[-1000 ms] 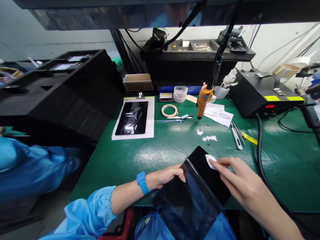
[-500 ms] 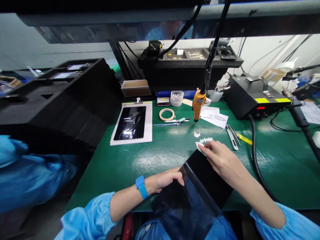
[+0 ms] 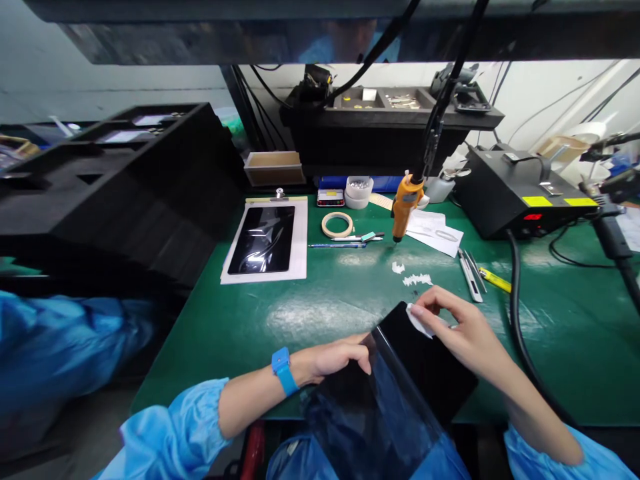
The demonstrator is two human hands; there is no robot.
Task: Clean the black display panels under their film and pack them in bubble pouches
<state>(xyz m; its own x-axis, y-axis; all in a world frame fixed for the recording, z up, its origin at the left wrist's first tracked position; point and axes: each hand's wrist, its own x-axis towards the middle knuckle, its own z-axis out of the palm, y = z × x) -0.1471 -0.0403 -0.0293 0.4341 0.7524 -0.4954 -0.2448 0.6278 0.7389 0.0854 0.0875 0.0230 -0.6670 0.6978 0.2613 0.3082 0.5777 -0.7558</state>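
A flat black glass panel [image 3: 431, 360] is tilted over the table's front edge, with a clear film [image 3: 385, 400] peeled back across its lower left part. My left hand [image 3: 345, 359] grips the panel's left side, thumb on top and the other fingers hidden beneath. Pinched in my right hand [image 3: 457, 320] is a small white wipe [image 3: 419, 321], which touches the panel near its far corner. White torn scraps [image 3: 417, 279] lie on the green table just beyond that corner.
An orange electric screwdriver [image 3: 406, 205] hangs over the table. Tweezers [image 3: 475, 272], a craft knife [image 3: 470, 276] and a yellow cutter [image 3: 495, 280] lie at right, near a black cable [image 3: 515, 313]. At left, a clipboard [image 3: 299, 247] carries a black tablet [image 3: 263, 240]. Masking tape [image 3: 337, 225] sits behind.
My right hand has moved the white wipe from beyond the panel's far corner down onto its black surface. My left hand keeps its grip. The view has shifted slightly.
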